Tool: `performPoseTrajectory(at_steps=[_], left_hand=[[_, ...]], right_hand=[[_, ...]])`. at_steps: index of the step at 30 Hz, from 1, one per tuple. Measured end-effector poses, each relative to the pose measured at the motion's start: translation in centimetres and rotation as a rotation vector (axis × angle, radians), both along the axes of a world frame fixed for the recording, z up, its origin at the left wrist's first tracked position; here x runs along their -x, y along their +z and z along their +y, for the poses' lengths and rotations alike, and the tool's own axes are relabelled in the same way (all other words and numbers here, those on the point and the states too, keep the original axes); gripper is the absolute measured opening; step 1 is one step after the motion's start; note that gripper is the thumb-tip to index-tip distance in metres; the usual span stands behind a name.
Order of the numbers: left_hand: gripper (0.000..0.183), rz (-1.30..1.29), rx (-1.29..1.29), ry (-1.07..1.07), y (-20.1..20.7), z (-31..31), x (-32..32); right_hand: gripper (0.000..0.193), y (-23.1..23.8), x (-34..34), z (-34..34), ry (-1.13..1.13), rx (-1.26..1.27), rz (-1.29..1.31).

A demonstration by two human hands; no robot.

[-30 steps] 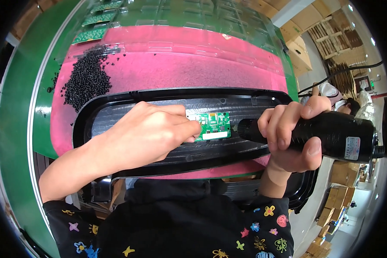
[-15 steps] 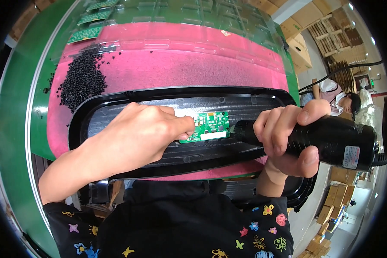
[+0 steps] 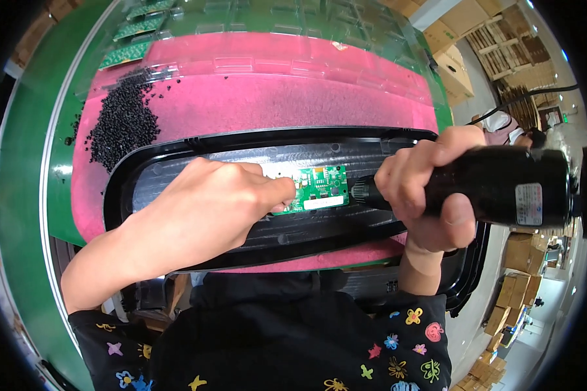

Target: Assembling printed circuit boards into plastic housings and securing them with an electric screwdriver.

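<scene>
A green circuit board (image 3: 324, 183) with a white strip lies inside a long black plastic housing (image 3: 293, 242). My left hand (image 3: 231, 195) is closed, its curled fingers pressing on the left end of the board; the fingertips are partly hidden. My right hand (image 3: 430, 189) is wrapped round a black electric screwdriver (image 3: 496, 189), held nearly level with its nose toward the left. That nose is beside the board's right end, near its corner; whether the bit touches a screw cannot be made out.
A pile of small black parts (image 3: 124, 127) sits on the pink mat (image 3: 274, 101), left of the housing. Clear plastic trays (image 3: 287, 65) lie at the back, with several green boards (image 3: 125, 55) at far left. Another black housing (image 3: 463, 287) is near my right forearm. The screwdriver's cable (image 3: 528, 94) hangs at right.
My right hand has raised the back of the screwdriver, so it lies more level, and its nose has shifted slightly up beside the board. My left hand has stayed at the board's left end.
</scene>
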State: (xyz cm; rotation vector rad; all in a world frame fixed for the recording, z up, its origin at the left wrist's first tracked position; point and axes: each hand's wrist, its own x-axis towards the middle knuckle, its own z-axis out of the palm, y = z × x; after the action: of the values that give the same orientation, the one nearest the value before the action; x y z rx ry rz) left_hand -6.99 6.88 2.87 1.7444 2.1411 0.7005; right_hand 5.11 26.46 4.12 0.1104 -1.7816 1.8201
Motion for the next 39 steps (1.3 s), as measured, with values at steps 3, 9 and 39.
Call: performPoseTrajectory(at_steps=[3,9,39], left_hand=[[0.011,0.005,-0.004,-0.001,0.0,-0.1,0.1],[0.01,0.001,-0.012,0.0,0.0,-0.2,0.0],[0.017,0.039,-0.357,-0.101,-0.5,-0.1,0.3]], right_hand=[[0.04,0.2,-0.4,1.1,0.113,0.042,0.105],[0.04,0.7,-0.6,1.0,0.162,0.031,0.106],[0.04,2.7,0.3,-2.6,0.307,0.248,0.449]])
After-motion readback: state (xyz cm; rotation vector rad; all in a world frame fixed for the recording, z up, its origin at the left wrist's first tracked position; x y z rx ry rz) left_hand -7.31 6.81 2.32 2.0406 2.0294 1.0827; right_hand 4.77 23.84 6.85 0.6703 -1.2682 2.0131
